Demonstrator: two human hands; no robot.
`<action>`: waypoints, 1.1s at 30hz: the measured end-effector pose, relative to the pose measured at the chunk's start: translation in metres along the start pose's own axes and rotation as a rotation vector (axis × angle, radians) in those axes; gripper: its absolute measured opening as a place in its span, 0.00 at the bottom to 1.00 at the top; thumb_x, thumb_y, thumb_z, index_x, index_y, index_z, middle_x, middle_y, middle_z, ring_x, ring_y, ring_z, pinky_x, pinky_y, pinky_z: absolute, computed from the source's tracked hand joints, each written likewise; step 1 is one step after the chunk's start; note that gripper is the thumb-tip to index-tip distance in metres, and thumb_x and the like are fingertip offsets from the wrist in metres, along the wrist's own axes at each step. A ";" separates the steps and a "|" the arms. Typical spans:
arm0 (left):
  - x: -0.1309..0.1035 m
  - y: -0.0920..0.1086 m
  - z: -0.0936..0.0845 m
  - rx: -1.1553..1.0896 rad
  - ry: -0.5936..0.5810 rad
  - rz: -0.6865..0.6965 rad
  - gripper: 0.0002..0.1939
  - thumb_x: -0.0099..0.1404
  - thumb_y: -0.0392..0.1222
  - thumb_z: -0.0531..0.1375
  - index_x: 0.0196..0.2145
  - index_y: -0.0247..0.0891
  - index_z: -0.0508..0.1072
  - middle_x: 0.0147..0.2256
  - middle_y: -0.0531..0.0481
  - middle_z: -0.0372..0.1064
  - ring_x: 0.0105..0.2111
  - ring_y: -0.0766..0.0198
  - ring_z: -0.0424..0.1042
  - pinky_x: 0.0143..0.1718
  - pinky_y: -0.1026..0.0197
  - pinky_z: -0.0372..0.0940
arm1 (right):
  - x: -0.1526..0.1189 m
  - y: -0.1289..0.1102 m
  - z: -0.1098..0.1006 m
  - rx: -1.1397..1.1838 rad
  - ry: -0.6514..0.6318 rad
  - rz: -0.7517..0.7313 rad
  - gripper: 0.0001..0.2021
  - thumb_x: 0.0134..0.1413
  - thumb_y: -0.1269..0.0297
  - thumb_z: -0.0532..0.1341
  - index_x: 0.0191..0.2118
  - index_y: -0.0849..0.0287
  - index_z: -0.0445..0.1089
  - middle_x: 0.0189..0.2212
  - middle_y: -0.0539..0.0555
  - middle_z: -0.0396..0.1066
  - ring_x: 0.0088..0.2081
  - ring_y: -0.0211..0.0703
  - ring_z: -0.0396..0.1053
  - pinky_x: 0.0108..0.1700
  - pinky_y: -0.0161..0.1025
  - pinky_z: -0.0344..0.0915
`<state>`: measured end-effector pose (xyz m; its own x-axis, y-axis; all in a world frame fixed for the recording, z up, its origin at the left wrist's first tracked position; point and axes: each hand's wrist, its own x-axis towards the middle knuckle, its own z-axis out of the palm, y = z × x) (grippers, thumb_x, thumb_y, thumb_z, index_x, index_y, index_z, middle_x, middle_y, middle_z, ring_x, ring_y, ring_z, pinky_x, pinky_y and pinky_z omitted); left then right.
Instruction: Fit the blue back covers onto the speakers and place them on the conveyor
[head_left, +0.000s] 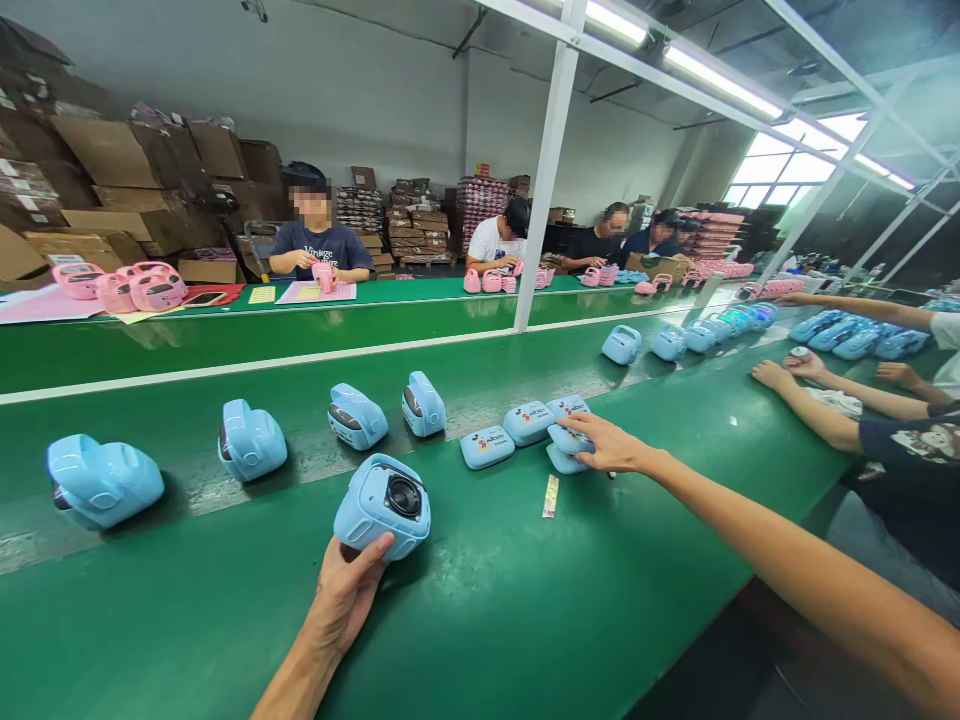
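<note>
Your left hand (343,598) grips a blue housing (361,497) over the green worktop (465,630), its round speaker (404,495) exposed; hold the sides, sparing the cone. Past a small strip (550,496), your right hand (619,447) touches a printed panel (568,438); whether pinched, I cannot tell. Edge contact protects the print. Farther off sit more housings (624,346).

The speaker housing (360,500) was smooth, glossy plastic. The flat covers (487,448) appeared to be smooth plastic with a softer sheen. The table surface (480,620) was smooth and semi-glossy. The cartons (105,150) were matt cardboard.
</note>
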<state>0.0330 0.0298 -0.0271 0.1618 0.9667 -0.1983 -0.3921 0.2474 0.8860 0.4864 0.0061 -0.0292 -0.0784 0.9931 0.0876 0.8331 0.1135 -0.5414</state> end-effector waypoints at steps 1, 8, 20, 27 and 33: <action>0.000 0.000 0.000 0.005 0.000 -0.001 0.43 0.38 0.46 0.80 0.53 0.37 0.77 0.45 0.41 0.80 0.48 0.45 0.77 0.44 0.56 0.76 | 0.000 0.003 -0.001 0.048 0.017 0.022 0.35 0.42 0.64 0.67 0.61 0.56 0.69 0.61 0.62 0.65 0.63 0.65 0.61 0.67 0.60 0.54; 0.010 -0.010 -0.009 0.017 0.031 -0.012 0.43 0.38 0.45 0.80 0.53 0.36 0.76 0.45 0.42 0.80 0.49 0.48 0.77 0.44 0.60 0.75 | -0.012 0.018 -0.001 0.545 0.214 0.215 0.27 0.49 0.53 0.64 0.56 0.54 0.67 0.52 0.58 0.73 0.48 0.56 0.76 0.48 0.53 0.73; 0.008 -0.011 -0.011 -0.035 -0.006 -0.028 0.41 0.39 0.44 0.80 0.52 0.36 0.76 0.44 0.43 0.80 0.44 0.53 0.77 0.42 0.62 0.74 | -0.028 -0.020 0.019 1.101 0.453 0.296 0.19 0.50 0.48 0.64 0.44 0.55 0.73 0.41 0.58 0.80 0.41 0.56 0.79 0.43 0.52 0.75; 0.001 -0.010 -0.012 -0.137 -0.029 -0.022 0.38 0.40 0.43 0.79 0.50 0.35 0.77 0.44 0.42 0.79 0.44 0.51 0.77 0.45 0.54 0.74 | 0.005 -0.126 0.064 0.949 0.235 0.065 0.28 0.52 0.48 0.69 0.56 0.54 0.70 0.48 0.57 0.78 0.48 0.54 0.77 0.51 0.50 0.73; -0.009 -0.010 -0.013 -0.238 -0.105 -0.012 0.31 0.47 0.40 0.77 0.49 0.36 0.77 0.46 0.41 0.79 0.48 0.46 0.77 0.53 0.47 0.70 | 0.032 -0.224 0.110 0.594 0.101 -0.201 0.29 0.56 0.51 0.67 0.62 0.49 0.67 0.55 0.58 0.74 0.50 0.54 0.75 0.50 0.53 0.75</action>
<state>0.0233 0.0196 -0.0398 0.2561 0.9545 -0.1530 -0.5895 0.2797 0.7578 0.2369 0.0162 0.0026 -0.1257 0.9460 0.2988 0.3595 0.3242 -0.8750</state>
